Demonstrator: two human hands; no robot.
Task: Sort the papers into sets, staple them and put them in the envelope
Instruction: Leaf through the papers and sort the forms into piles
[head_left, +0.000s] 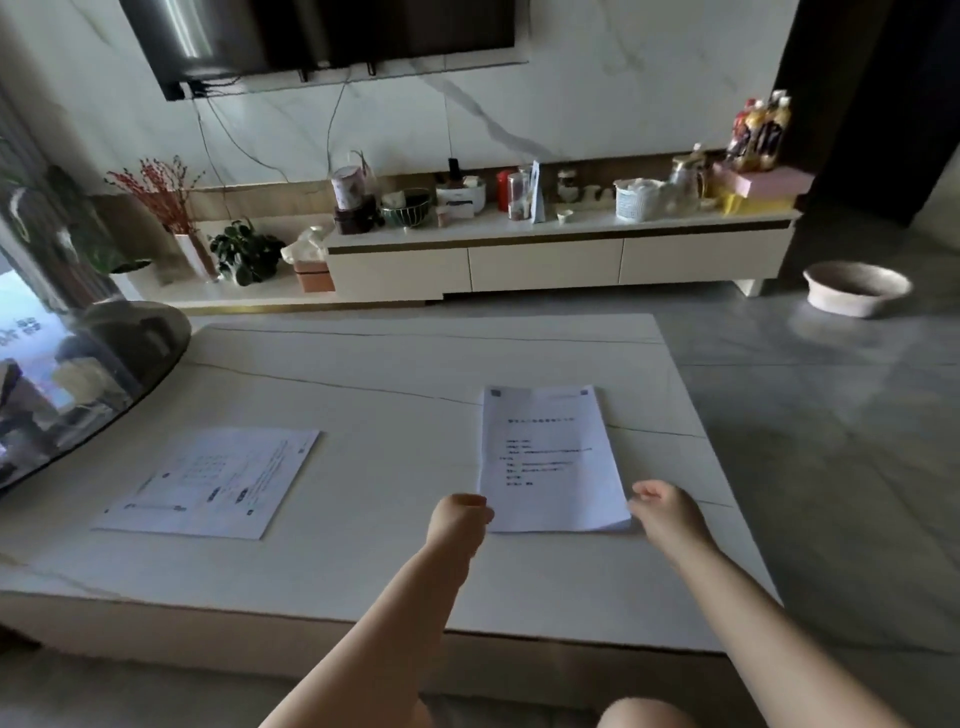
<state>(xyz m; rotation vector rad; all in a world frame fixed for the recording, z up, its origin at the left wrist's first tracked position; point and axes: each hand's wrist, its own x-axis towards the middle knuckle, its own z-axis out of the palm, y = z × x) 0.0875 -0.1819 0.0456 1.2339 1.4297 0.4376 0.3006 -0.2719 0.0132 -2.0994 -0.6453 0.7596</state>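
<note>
The stack of papers (553, 460) is pinched at its near corners by the left hand (460, 517) and the right hand (662, 512), probably for squaring; a loose sheet (208, 483) is kept well left of it on the worktop (395, 374).

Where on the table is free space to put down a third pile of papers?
Bare table lies between the left paper sheet and the right paper stack, also beyond both towards the far edge. The near right is crowded: the left hand and right hand hold the stack's near corners.
</note>
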